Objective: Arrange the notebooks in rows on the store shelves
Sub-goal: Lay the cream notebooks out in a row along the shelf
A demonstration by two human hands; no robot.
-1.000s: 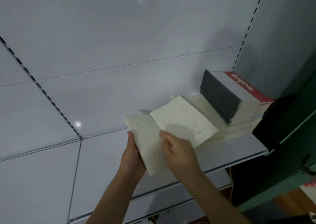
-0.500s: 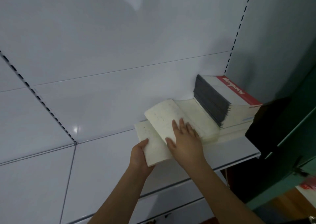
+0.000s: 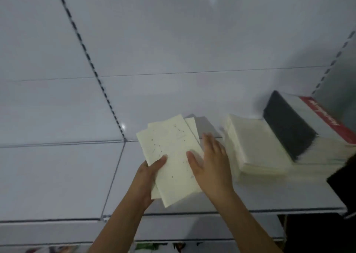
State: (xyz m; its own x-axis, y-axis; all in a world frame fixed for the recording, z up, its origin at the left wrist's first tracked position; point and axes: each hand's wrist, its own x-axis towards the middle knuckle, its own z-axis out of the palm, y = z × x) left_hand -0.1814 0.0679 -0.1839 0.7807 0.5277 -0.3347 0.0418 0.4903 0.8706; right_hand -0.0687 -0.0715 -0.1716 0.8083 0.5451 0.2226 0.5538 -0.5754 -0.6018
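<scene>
A small bunch of cream notebooks (image 3: pixel 171 152) with dotted constellation covers sits in front of me over the white shelf (image 3: pixel 269 198). My left hand (image 3: pixel 149 177) grips the bunch at its lower left edge, thumb on the top cover. My right hand (image 3: pixel 210 160) lies flat with straight fingers against the bunch's right side. To the right a stack of cream notebooks (image 3: pixel 256 146) lies on the shelf. Further right, a row of notebooks with dark spines and a white-and-red cover (image 3: pixel 308 125) leans on that stack.
White shelf back panels (image 3: pixel 173 40) fill the upper view, with slotted uprights (image 3: pixel 92 63) on the left and at the far right. A dark green-black structure (image 3: pixel 344 177) borders the shelf's right end. Lower shelf edges run below my arms.
My right hand has left the stack on the right and now lies against the bunch in my left hand. The view has shifted left; the bunch sits apart from the stack.
</scene>
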